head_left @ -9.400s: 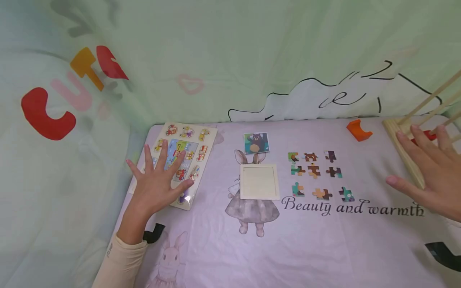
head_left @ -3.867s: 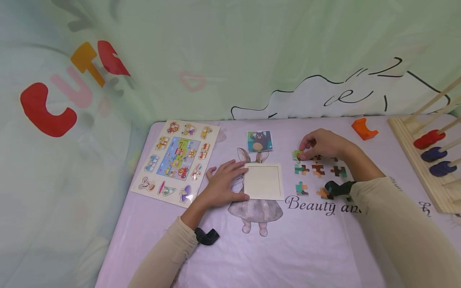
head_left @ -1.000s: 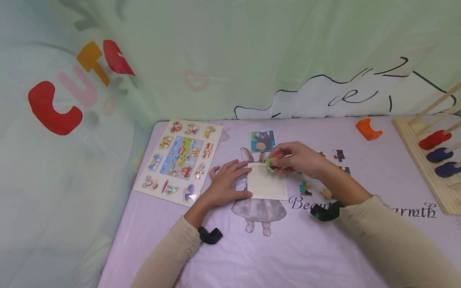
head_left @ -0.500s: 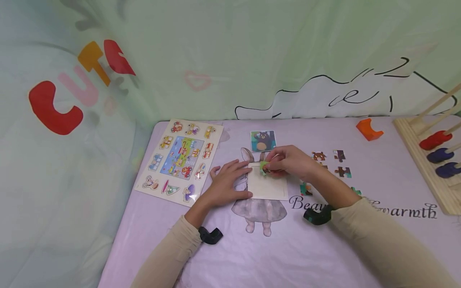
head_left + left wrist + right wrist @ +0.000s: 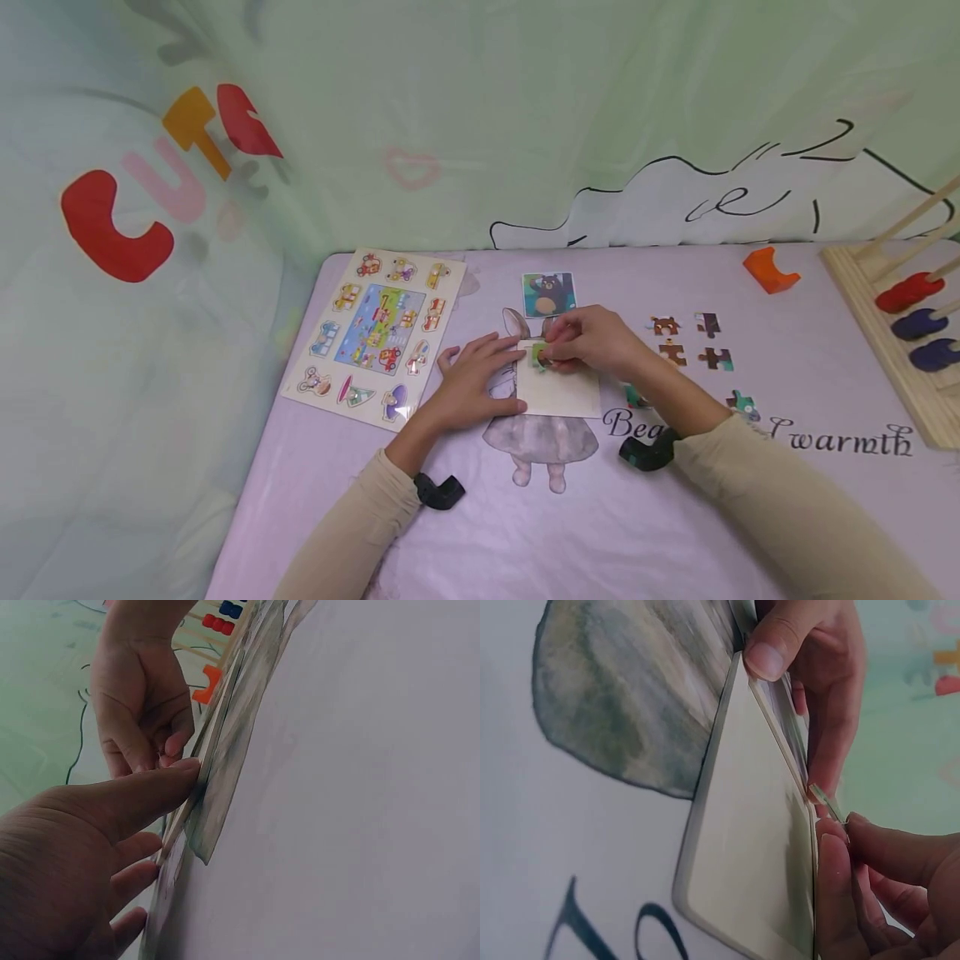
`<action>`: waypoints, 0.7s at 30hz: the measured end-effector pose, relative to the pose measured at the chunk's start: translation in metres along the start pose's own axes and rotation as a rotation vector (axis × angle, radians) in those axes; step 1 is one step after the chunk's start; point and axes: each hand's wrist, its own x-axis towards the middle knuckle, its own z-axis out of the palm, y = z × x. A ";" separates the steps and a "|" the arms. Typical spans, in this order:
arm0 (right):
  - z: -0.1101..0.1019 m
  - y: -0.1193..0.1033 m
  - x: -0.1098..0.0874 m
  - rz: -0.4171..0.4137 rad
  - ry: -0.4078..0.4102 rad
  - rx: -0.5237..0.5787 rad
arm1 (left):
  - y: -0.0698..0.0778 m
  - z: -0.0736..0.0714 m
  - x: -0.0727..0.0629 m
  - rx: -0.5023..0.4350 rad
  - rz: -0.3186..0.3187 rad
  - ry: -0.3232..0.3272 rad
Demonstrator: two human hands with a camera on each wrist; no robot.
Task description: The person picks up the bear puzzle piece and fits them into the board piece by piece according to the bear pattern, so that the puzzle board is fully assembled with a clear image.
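Right forearm hides some loose jigsaw pieces; wooden bead frame runs out of view. Green jigsaw piece, pinched in the fingers of the right hand, sits further left than half a second ago, over the puzzle tray's upper-left corner. Left hand lies along tray's left edge, fingers spread.
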 end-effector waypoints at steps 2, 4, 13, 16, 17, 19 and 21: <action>0.002 0.000 0.001 -0.009 0.006 -0.024 | 0.000 0.000 0.000 0.000 0.001 0.001; 0.003 0.000 0.002 -0.015 0.015 -0.049 | -0.001 0.001 0.000 0.001 0.002 0.002; 0.009 -0.003 0.003 -0.023 0.060 -0.182 | -0.001 0.001 0.000 0.007 0.000 0.003; 0.010 -0.001 0.005 -0.031 0.089 -0.246 | -0.001 0.001 0.000 0.007 0.001 0.005; 0.011 -0.001 0.006 -0.034 0.097 -0.266 | -0.001 0.001 0.000 0.008 0.001 0.006; 0.011 -0.001 0.007 -0.034 0.116 -0.303 | -0.001 0.001 0.000 0.009 0.002 0.007; 0.012 -0.001 0.008 -0.029 0.127 -0.321 | -0.001 0.001 0.000 0.008 0.002 0.008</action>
